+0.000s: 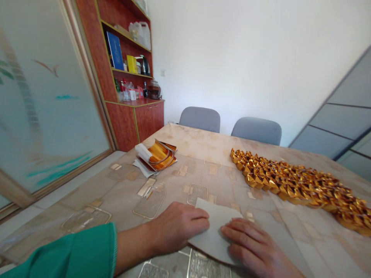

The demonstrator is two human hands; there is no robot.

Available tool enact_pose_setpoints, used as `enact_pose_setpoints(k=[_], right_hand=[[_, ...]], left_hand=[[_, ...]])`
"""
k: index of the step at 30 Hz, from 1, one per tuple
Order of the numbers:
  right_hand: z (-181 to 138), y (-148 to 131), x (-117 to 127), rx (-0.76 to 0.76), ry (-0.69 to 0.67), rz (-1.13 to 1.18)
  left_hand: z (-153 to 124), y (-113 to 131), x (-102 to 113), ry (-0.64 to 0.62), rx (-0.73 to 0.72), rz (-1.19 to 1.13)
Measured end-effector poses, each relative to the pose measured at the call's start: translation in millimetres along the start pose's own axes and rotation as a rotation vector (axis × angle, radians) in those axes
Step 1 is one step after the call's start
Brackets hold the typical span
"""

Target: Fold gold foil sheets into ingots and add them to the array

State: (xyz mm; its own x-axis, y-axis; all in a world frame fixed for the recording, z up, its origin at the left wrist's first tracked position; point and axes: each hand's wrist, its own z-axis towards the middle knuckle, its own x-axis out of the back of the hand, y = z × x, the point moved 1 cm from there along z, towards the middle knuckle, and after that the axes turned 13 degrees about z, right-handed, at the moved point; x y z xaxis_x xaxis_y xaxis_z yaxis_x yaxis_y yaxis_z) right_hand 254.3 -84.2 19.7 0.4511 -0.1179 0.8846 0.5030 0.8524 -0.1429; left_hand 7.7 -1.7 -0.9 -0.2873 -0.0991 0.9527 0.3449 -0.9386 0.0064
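A sheet of paper (216, 227), pale grey-white side up, lies at the table's near side between my hands. My left hand (181, 224) is closed on its left edge, with fingers curled and the thumb side towards the sheet's middle. On the right part of the sheet rests my right hand (252, 245), its fingers stretched out and close together on the paper; its thumb is hidden. Farther right, rows of folded gold foil paper pieces (290, 181) stand packed side by side. Beyond my left hand sits a stack of gold foil paper sheets (159, 154), partly curled over, with white backs showing.
The table (191, 143) has a patterned cover. Two grey chairs (199, 119) stand at its far side against a white wall. A red-brown cabinet (127, 88) with bottles, jugs and a kettle is at the back left, beside a frosted glass sliding door (58, 96).
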Motion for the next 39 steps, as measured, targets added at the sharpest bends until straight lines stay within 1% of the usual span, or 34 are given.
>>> enact_pose_setpoints(k=[3,6,8,9,11,14,16,18,20,22,25,27,29,31,33,37,39], right_hand=[[6,-3,-3,-0.154,-0.037,0.25],[4,-1,-3,-0.309,-0.08,0.471],[-1,3,-4,-0.392,-0.066,0.588],[-3,6,-5,-0.436,-0.039,0.627],[-6,12,-9,-0.565,0.038,0.649],[-6,23,-17,-0.79,0.15,0.572],[-2,28,-23,-0.863,0.188,0.51],[1,32,-28,-0.879,0.201,0.454],[5,33,-31,-0.887,0.197,0.397],[8,34,-33,-0.888,0.176,0.345],[10,34,-33,-0.881,0.139,0.291],[10,35,-34,-0.875,0.123,0.266],[9,36,-35,-0.851,0.122,0.233],[8,36,-36,-0.809,0.137,0.191],[6,37,-37,-0.769,0.157,0.157],[4,38,-38,-0.737,0.163,0.127],[3,38,-38,-0.734,0.158,0.114]], left_hand=[[-1,-1,-2,-0.048,0.025,-0.044],[-1,-3,-3,-0.036,0.091,-0.112],[-1,-2,-2,-0.027,0.152,-0.153],[0,-1,-2,-0.027,0.188,-0.17],[1,1,-1,-0.039,0.28,-0.192],[4,3,-1,-0.055,0.427,-0.235],[5,3,-3,-0.046,0.491,-0.267],[6,1,-4,-0.04,0.519,-0.258],[7,0,-3,-0.041,0.49,-0.19],[7,0,0,-0.031,0.431,-0.075],[10,3,4,0.02,0.341,0.119],[11,8,3,0.019,0.209,0.152],[11,14,-1,-0.053,0.059,0.089],[10,18,-5,-0.158,-0.006,-0.004],[8,21,-6,-0.231,-0.001,-0.073],[7,23,-2,-0.283,0.016,-0.132],[8,24,-1,-0.333,0.023,-0.147]])
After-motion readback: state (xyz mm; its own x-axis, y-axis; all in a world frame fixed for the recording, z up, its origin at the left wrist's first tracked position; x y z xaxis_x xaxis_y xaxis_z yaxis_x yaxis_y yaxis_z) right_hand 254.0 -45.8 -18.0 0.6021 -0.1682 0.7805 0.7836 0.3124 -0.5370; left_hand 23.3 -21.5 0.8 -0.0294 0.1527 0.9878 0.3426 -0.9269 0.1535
